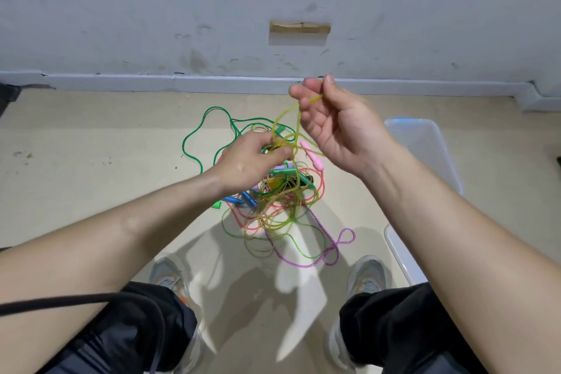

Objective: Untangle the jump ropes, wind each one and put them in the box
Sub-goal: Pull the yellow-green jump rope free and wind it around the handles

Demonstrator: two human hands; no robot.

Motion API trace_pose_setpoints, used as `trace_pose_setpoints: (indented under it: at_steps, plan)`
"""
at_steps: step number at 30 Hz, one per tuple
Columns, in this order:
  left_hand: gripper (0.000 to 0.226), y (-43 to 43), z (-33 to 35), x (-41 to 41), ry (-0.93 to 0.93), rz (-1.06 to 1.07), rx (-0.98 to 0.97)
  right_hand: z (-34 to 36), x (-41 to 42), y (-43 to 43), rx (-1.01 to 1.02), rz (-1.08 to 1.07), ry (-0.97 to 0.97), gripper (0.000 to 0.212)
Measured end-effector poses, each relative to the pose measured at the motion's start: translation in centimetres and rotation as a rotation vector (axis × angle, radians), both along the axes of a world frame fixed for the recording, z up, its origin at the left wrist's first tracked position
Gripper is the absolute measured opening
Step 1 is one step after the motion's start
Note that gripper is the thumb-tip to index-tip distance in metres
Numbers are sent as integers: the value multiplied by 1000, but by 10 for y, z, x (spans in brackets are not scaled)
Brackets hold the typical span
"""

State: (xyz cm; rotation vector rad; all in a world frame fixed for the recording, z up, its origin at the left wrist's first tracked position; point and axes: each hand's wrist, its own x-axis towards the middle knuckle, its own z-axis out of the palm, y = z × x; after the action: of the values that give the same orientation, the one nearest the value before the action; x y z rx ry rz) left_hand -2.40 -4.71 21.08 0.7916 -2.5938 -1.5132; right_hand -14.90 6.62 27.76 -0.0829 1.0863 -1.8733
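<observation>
Thin yellow-green translucent plastic rope (pixel 315 98), light, limp, likely slick: pinched high in the grip of the right hand (pixel 337 127), low by the left hand (pixel 252 161); pink plastic handle (pixel 315 161) probably holds surer.

The rope tangle (pixel 283 191) lies on the floor (pixel 91 179) ahead of the shoes (pixel 368 278), the box (pixel 431 143) to its right, the wall (pixel 151 24) behind
</observation>
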Motion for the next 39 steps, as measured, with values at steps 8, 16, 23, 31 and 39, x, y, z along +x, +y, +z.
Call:
trace_pose_setpoints:
  at_steps: [8,16,23,31,39]
  plan:
    - [26,-15,39,-6,171,266,768,-53,-12,12,705,-21,466,22]
    - [25,-29,60,-6,258,330,1033,-105,31,15,703,1028,817,18]
    - [13,-68,39,3,277,593,554,-109,5,21,853,671,881,23]
    - [28,-20,5,7,47,200,323,-37,6,-3,177,329,167,16]
    - [30,3,6,11,-5,-82,428,-20,-30,3,-43,-89,-4,17]
